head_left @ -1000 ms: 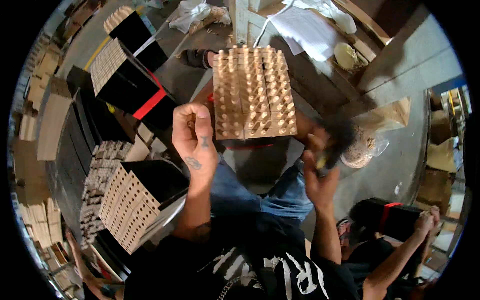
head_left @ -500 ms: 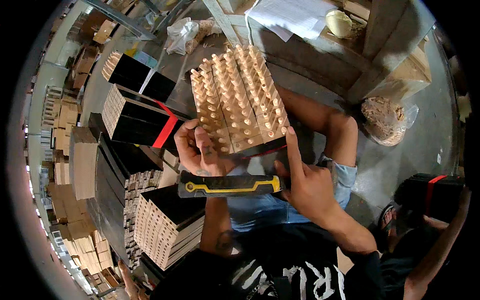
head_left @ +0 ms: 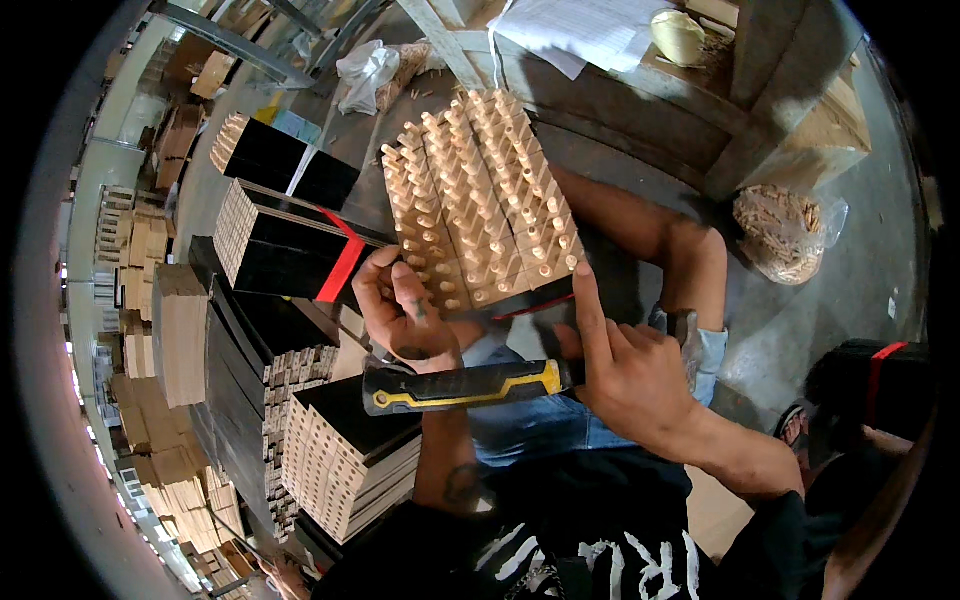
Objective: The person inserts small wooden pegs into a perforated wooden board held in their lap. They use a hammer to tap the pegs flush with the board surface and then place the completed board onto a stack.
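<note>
In front of me stands a bundle of pale wooden boards, its pegboard-like top face (head_left: pixel 470 245) studded with rows of wooden dowels (head_left: pixel 455 165). My right hand (head_left: pixel 640 385) is wrapped round a hammer (head_left: pixel 465 388) with a black and yellow handle; the handle points left and the metal head shows partly behind the hand. Its index finger stretches out to a dowel at the near right corner. At the near left edge my left hand (head_left: pixel 405 305) is closed, thumb and index finger pinched beside the dowels. Whatever it pinches is too small to make out.
To the left stand black-faced board stacks, one with a red strap (head_left: pixel 345 258) and one with drilled holes (head_left: pixel 340 465). A plastic bag of dowels (head_left: pixel 780 235) lies on the floor at right. Beyond is a wooden frame (head_left: pixel 630 115). Another person's foot (head_left: pixel 793 425) is at right.
Both hands stay close to the dowels, with the right index finger still at the corner dowel. The hammer handle has tilted slightly and sits a little lower; the whole view has shifted a little.
</note>
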Motion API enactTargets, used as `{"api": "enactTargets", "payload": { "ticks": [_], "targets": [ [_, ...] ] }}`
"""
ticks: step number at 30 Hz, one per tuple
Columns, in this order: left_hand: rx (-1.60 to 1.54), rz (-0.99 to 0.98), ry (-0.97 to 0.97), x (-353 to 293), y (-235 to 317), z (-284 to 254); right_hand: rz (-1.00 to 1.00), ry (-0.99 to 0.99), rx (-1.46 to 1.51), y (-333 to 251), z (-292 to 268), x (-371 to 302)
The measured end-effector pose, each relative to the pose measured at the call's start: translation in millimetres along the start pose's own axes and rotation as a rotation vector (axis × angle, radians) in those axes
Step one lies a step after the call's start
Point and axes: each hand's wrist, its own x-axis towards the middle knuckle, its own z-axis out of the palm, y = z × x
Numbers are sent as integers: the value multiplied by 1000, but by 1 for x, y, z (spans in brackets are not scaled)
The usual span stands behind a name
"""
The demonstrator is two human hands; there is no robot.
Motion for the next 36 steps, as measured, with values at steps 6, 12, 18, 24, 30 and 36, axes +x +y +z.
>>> {"api": "enactTargets", "payload": {
  "ticks": [6,12,18,24,30,36],
  "targets": [
    [-111,32,12,0,-7,0,-80,-4,-2,10,-7,2],
    [-90,99,-5,2,-4,3,-84,-64,38,15,-12,2],
    [-183,28,22,0,-9,2,-36,-132,49,24,-18,2],
    [-161,72,55,0,-1,7,13,-167,178,26,-20,3],
    [-134,73,50,0,1,8,42,-26,252,27,-19,0],
    [93,28,91,-10,22,-9,466,76,727,31,-28,-17]
  ]
}}
